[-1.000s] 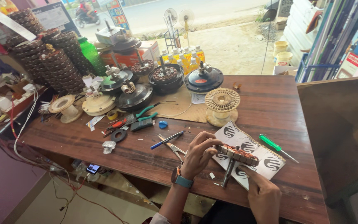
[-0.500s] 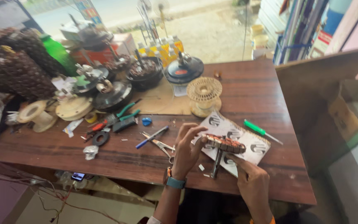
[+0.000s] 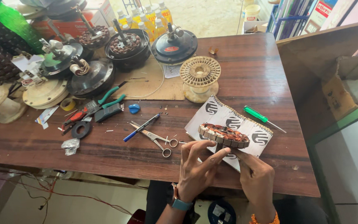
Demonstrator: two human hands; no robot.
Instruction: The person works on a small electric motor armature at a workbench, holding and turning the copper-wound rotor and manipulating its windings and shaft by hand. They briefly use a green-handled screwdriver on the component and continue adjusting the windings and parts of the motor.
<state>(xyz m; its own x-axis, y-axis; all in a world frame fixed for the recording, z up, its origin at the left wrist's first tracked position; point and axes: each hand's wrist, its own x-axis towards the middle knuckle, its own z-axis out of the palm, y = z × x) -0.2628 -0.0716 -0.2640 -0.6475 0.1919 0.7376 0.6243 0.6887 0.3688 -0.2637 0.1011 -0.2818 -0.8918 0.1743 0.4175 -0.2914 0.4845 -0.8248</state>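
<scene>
A ring-shaped motor stator with copper windings (image 3: 223, 135) lies on a piece of printed white cardboard (image 3: 228, 120) near the front edge of the wooden table (image 3: 253, 70). My left hand (image 3: 197, 168) touches the stator's near rim with its fingertips. My right hand (image 3: 255, 176) pinches the same rim from the right. Both hands stay at the table's front edge; a watch sits on my left wrist.
Scissors (image 3: 156, 139), a blue pen (image 3: 141, 127) and a green screwdriver (image 3: 262, 118) lie close to the cardboard. An empty wire spool (image 3: 199, 79) stands behind it. Several fan motors (image 3: 175, 41), pliers (image 3: 92, 108), tape rolls and a green bottle (image 3: 15, 25) crowd the left and back.
The camera has dipped and come closer to the table. My hands have stayed on the stator, with the fingers shifted slightly along its near rim.
</scene>
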